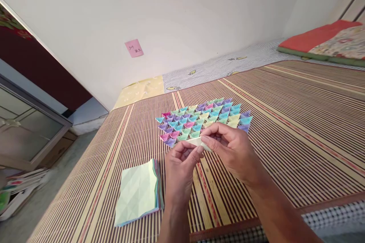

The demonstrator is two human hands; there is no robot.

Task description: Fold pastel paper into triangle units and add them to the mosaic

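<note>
My left hand [180, 168] and my right hand [228, 148] pinch a small pale folded paper piece [196, 141] between their fingertips, just above the striped bamboo mat [299, 121]. Right behind them lies a flat patch of several small folded paper boats [205, 119] in blue, purple, pink, green and yellow, set in rows. To the left of my left hand sits a stack of creased coloured paper squares [139, 191], pale green on top.
A pink sticky note [134, 48] hangs on the white wall. A folded red and patterned quilt [327, 41] lies at the far right. A checked sheet [228, 64] edges the mat. A glass-door cabinet [25, 129] and papers on the floor [19, 190] are at the left.
</note>
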